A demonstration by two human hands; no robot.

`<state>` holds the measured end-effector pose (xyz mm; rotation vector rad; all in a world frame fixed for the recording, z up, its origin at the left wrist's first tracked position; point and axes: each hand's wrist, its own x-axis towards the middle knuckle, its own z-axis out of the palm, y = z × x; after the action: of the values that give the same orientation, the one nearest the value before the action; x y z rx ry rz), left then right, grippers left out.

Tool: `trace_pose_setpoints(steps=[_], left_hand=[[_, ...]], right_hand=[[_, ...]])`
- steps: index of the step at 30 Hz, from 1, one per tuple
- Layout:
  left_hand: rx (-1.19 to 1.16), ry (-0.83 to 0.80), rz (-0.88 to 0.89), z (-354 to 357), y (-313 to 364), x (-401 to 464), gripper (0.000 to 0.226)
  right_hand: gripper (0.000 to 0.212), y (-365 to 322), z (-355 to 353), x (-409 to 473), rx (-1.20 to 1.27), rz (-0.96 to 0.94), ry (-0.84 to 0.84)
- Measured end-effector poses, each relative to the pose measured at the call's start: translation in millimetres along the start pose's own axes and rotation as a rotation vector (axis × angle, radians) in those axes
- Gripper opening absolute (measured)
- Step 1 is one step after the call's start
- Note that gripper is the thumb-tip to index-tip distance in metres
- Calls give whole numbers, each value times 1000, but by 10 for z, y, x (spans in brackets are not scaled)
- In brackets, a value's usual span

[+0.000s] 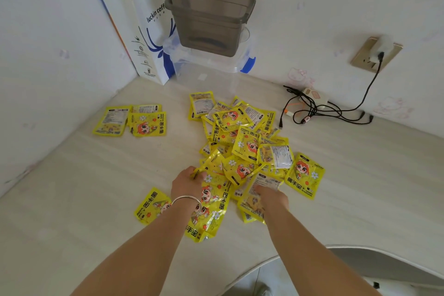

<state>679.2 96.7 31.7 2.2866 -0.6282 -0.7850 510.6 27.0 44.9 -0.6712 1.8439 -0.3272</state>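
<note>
Head view: my left grip (189, 182) had its fingers curled round the top edge of a yellow packet (212, 193) at the near end of the pile (240, 137). My right grip (272, 196) lay on a label-side-up packet (263, 181) just beside it. Its fingers were blurred, so I could not tell whether it pinched or only pressed. The table (72, 187) lay open to the left, up to three packets (131, 120) near the wall. Cables (312, 110) crowded the far right. My left wrist covered part of a lone packet (149, 206).
</note>
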Motion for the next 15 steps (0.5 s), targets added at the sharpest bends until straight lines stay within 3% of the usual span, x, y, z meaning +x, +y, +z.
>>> trace_pose_setpoints(steps=[4, 7, 10, 13, 15], left_hand=[[-145, 92, 94, -111, 42, -6, 17], [-199, 171, 82, -239, 125, 20, 23], [-252, 230, 64, -341, 233, 25, 24], [-284, 220, 24, -356, 305, 10, 31], [-301, 176, 23, -325, 338, -31, 21]], right_hand=[[35, 38, -73, -1, 149, -83, 105], [27, -8, -145, -61, 249, -198, 207], [32, -66, -208, -116, 281, -302, 269], [41, -138, -239, -136, 351, -336, 210], [42, -178, -264, -154, 369, -312, 111]])
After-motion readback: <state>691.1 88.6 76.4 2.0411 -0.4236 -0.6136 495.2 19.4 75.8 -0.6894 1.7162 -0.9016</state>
